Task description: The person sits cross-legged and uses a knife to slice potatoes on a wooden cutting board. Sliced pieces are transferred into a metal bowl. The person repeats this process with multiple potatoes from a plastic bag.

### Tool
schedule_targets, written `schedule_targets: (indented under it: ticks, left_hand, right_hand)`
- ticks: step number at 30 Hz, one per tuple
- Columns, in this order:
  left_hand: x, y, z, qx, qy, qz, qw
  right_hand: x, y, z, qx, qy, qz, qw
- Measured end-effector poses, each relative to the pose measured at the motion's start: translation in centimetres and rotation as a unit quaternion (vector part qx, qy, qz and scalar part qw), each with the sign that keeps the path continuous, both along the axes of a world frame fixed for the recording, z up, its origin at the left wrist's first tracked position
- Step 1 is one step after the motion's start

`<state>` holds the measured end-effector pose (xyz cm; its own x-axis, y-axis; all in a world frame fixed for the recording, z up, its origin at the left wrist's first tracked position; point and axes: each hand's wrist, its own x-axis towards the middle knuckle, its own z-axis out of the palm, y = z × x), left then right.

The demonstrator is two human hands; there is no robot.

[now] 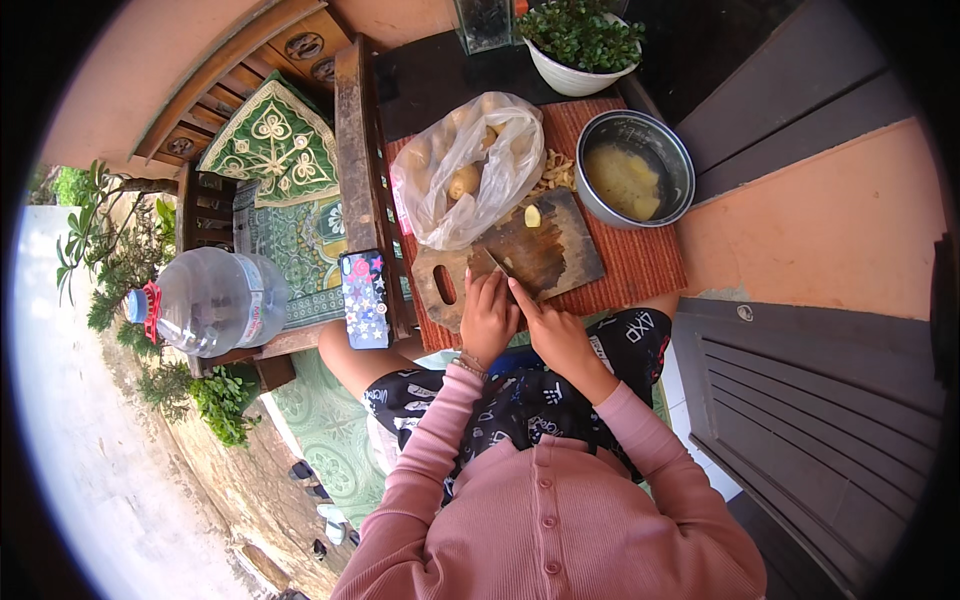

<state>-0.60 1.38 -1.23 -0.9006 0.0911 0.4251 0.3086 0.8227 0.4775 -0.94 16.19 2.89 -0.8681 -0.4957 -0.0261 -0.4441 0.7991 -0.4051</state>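
A dark, worn wooden cutting board [559,240] with a handle slot lies before me. My right hand [559,334] grips a knife [496,262], index finger stretched along it; the handle is hidden in the palm. Close beside the blade, my left hand [489,315] rests at the board's near edge with fingers bent. Whether anything is under those fingers is hidden. One pale potato piece [532,216] sits near the board's far edge. Beyond the board is a clear plastic bag [480,161] of unpeeled potatoes. To the right, a metal pot [679,191] contains peeled potatoes in cloudy water.
Potato peelings [556,171] lie between bag and pot on a red-orange woven mat [645,259]. A potted plant [581,45] stands behind. Leftward are a wooden bench [356,150], a star-patterned phone [365,300] and a large water bottle [214,300]. A dark door [810,390] is at right.
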Motion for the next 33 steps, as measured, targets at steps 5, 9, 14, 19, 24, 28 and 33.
schedule_targets:
  ticks: [5, 9, 14, 19, 24, 28, 33]
  left_hand:
    - [0.1, -0.1, -0.1, 0.003, 0.0, -0.002, 1.0]
    - [0.1, 0.0, 0.0, 0.001, 0.002, 0.001, 1.0]
    - [0.0, -0.1, 0.0, -0.009, 0.008, -0.001, 1.0]
    - [0.1, -0.1, -0.3, 0.006, 0.011, 0.0, 1.0]
    - [0.1, -0.1, -0.2, 0.0, 0.015, -0.001, 1.0]
    - [0.3, -0.3, -0.1, -0.019, 0.005, -0.007, 1.0]
    - [0.1, -0.2, -0.3, -0.018, 0.01, -0.011, 1.0]
  right_hand:
    - [0.0, 0.0, -0.7, 0.008, -0.003, 0.006, 1.0]
    - [-0.2, -0.2, -1.2, 0.007, 0.008, 0.001, 1.0]
    - [-0.3, -0.6, -1.2, 0.021, 0.024, -0.006, 0.999]
    - [0.5, -0.3, -0.9, 0.057, 0.044, -0.025, 0.997]
    - [0.9, 0.1, -0.8, 0.065, 0.041, -0.038, 0.996]
    - [0.0, 0.6, -0.8, -0.05, -0.06, -0.036, 0.996]
    - [-1.1, 1.2, -2.2, -0.256, -0.116, -0.044, 0.959]
